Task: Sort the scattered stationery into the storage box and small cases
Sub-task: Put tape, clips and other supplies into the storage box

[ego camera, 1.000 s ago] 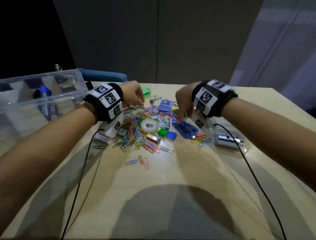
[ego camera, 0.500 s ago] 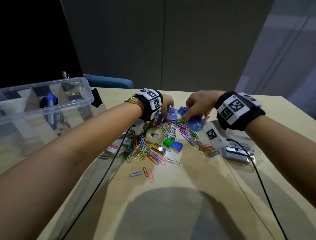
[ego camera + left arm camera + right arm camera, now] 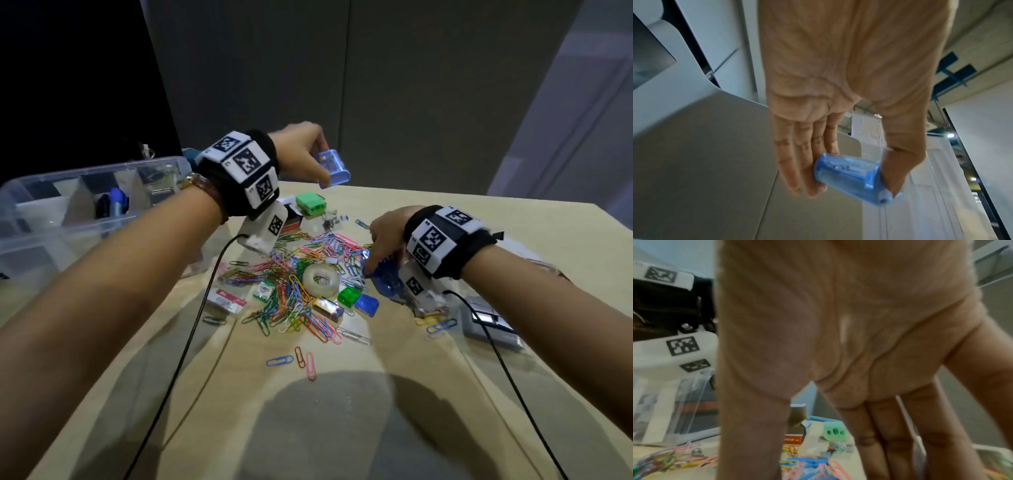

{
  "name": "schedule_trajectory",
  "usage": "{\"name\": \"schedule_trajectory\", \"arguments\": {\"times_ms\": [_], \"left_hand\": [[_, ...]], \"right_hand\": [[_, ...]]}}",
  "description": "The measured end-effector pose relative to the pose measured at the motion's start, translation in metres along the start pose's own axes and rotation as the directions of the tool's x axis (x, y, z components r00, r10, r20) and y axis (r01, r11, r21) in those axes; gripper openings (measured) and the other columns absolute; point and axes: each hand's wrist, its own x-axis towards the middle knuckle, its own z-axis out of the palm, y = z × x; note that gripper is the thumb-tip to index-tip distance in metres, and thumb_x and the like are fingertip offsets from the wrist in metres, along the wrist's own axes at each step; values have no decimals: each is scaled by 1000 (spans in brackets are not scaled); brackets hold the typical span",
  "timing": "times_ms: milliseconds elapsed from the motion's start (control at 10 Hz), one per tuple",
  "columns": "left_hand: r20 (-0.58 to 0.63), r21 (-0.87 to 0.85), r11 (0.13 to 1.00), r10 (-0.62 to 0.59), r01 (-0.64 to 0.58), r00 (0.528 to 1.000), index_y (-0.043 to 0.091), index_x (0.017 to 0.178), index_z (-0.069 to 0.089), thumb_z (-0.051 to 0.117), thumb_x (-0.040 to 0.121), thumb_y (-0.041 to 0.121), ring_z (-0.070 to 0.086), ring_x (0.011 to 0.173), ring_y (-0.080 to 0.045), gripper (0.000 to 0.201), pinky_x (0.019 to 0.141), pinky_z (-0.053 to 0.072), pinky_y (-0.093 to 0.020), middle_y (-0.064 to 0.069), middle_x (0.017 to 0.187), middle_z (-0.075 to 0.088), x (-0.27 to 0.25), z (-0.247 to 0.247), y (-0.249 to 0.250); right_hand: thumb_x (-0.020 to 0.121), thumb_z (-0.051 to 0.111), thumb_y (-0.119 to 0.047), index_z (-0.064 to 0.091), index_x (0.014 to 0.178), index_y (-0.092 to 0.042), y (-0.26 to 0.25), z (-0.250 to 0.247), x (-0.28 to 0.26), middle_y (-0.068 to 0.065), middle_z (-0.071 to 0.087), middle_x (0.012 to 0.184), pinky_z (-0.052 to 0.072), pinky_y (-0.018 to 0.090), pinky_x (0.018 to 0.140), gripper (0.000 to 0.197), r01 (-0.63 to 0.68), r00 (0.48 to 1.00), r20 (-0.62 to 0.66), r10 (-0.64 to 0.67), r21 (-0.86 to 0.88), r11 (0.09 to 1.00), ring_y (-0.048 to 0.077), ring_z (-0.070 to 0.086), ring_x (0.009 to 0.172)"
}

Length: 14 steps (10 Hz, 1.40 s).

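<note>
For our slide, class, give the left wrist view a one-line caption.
Left hand pinches a small translucent blue case between thumb and fingers, held up in the air.

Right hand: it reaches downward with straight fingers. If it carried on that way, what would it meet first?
Most likely the paper clips heaped on the table just under the right hand; how much gap remains is unclear.

A small translucent blue case (image 3: 333, 168) is held raised above the table's far side. Coloured paper clips (image 3: 294, 270) are heaped mid-table around a white tape roll (image 3: 321, 280). A clear storage box (image 3: 68, 202) stands at the left.
</note>
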Motion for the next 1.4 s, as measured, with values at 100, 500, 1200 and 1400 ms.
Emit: {"name": "schedule_trajectory", "arguments": {"times_ms": [100,500,1200,1400], "left_hand": [[-26,-81,997,-22,20,999,14,109,54,85,68,28,62,95,-22,53,88,53,-43,-4,106,63,-18,-13,-15],[-213,-377,923,-164,74,963,9,118,48,83,73,25,65,98,-24,59,90,53,-47,-13,112,63,-114,-53,-67],[-148,-271,904,-379,331,913,9,126,53,69,86,18,63,94,-17,44,77,53,-24,-7,108,65,-171,-115,-167],[-127,-216,902,-405,374,905,8,140,44,66,89,21,60,101,-16,57,81,50,-21,-9,121,59,-168,-113,-182]], "right_hand": [[71,79,-54,63,76,-10,-13,-11,4,2,63,75,50,30,67,47,126,986,-110,-127,-19,992,20,61,71],[87,71,-34,62,100,-5,-61,-63,46,5,63,86,45,16,39,33,237,970,37,-238,35,971,19,62,85],[45,83,-16,67,114,-20,-84,-82,163,3,59,131,50,29,92,71,190,973,-98,-207,-154,970,25,60,114],[52,90,-26,73,97,-17,-86,-80,164,9,71,109,46,13,56,49,105,980,-152,-131,-169,980,20,65,83]]}}
